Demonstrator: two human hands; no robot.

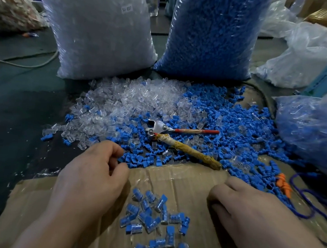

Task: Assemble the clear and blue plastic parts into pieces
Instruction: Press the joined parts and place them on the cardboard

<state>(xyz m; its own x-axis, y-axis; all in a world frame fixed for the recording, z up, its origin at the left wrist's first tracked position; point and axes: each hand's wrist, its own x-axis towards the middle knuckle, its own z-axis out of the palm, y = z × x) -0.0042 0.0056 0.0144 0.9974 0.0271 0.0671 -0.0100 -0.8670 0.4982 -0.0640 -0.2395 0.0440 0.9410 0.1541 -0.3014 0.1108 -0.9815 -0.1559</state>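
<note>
**Head view, hands at the near edge of the work area.** The left hand [90,177] hangs over the far left corner of a cardboard sheet [184,182]. Its fingers are loosely curled, with forefinger and thumb apart. Nothing shows between them, but the other fingertips are hidden behind the knuckles, so whether it holds a part cannot be told. The right hand [249,209] rests knuckles-up on the cardboard with its fingers folded under. The tips and palm are out of sight, so its grip cannot be told either.

Between the hands lies a small heap of assembled pieces [153,219], blue inserts seated in clear shells. The heap is cut off by the lower frame edge.

Beyond the cardboard the loose blue parts [235,132] spread to the right and the clear parts [133,97] to the left, the two mingling where they meet. A pliers-like tool [158,126] lies on them, one handle red and the other wrapped in yellowed tape.

Behind stand a bag of clear parts [99,33], whose small label is too blurred to read surely, and a bag of blue parts [212,34], both cropped at the top. A third bag [311,129] is cut off at the right. Near it lie an orange piece [284,184] and a blue cord [307,194].
</note>
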